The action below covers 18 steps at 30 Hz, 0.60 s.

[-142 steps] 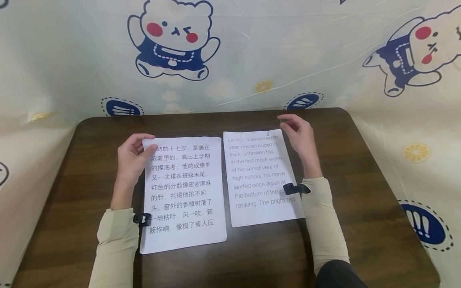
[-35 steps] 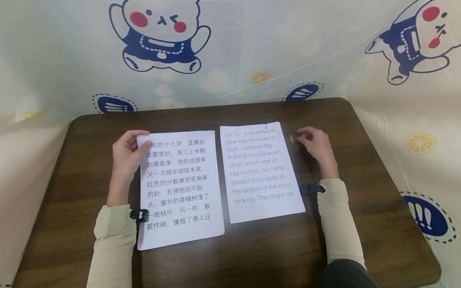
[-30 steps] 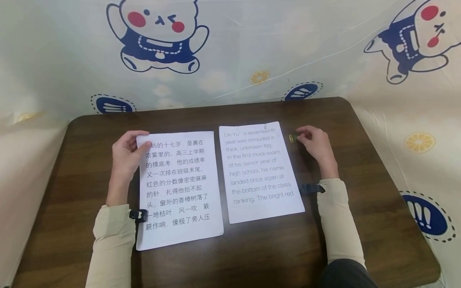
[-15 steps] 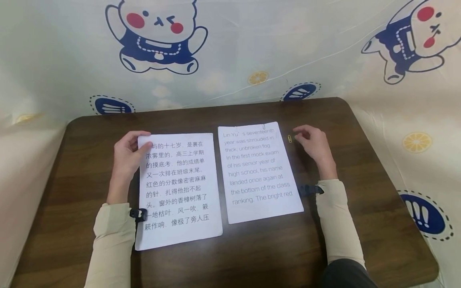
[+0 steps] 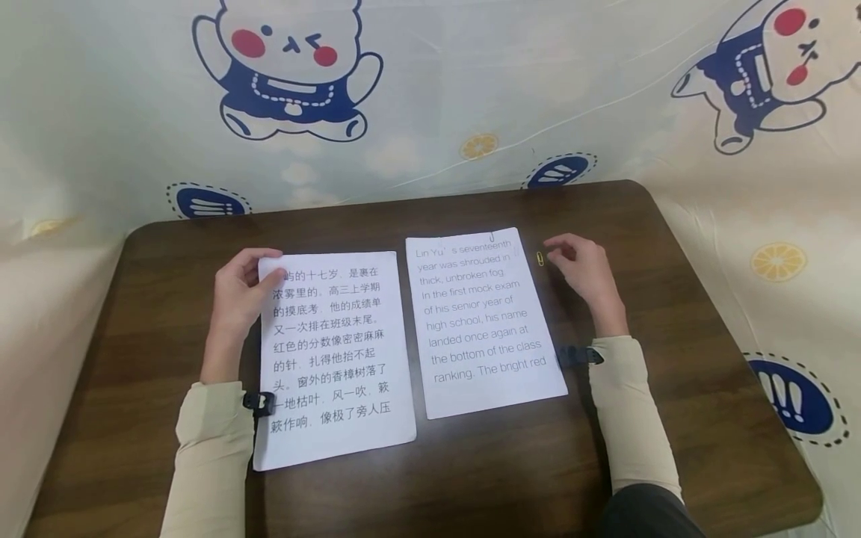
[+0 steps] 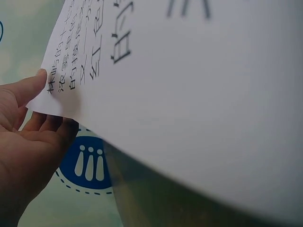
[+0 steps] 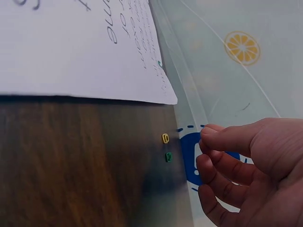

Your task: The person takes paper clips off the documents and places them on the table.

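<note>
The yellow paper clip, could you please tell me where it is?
In the head view, the yellow paper clip lies on the table right of centre, between the English sheet and the right hand.

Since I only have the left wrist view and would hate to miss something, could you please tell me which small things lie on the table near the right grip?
Observer: Two paper clips lie there, a yellow clip and a green clip, just beside the sheet with English print.
Operator: Thank you; would you kindly tell me whether either one is being held?
Observer: Neither is: in the right wrist view, the right grip is apart from both, its fingers loosely curled with nothing seen between them.
</note>
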Each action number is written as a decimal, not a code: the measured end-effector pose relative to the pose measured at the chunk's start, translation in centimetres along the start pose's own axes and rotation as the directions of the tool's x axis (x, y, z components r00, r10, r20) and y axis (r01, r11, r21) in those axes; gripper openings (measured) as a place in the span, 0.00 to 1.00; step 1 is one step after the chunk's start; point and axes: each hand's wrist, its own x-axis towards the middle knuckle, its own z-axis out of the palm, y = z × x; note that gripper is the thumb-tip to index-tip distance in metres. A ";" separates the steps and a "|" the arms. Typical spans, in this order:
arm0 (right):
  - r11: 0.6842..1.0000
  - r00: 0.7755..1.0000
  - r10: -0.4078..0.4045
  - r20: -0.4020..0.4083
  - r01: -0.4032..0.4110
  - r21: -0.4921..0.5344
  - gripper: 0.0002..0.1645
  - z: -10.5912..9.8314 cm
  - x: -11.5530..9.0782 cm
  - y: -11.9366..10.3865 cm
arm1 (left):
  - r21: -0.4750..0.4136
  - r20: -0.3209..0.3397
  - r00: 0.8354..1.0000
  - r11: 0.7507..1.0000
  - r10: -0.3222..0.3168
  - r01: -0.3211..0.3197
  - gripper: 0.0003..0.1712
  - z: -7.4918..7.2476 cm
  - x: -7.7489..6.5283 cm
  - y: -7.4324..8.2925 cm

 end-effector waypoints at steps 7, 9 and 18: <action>1.000 1.000 0.006 -0.002 -0.006 0.007 0.19 0.2 -0.4 0.0 | 0.014 0.013 1.000 1.000 0.012 -0.012 0.24 -0.1 -0.1 -0.1; 1.000 1.000 0.003 -0.005 -0.003 0.007 0.18 0.2 -0.4 -0.1 | 0.021 0.017 1.000 1.000 0.014 -0.015 0.24 -0.1 -0.1 -0.1; 1.000 1.000 0.007 -0.004 -0.007 0.009 0.18 0.4 -0.5 0.0 | 0.061 0.031 0.999 0.998 0.011 -0.013 0.25 -0.1 0.0 -0.3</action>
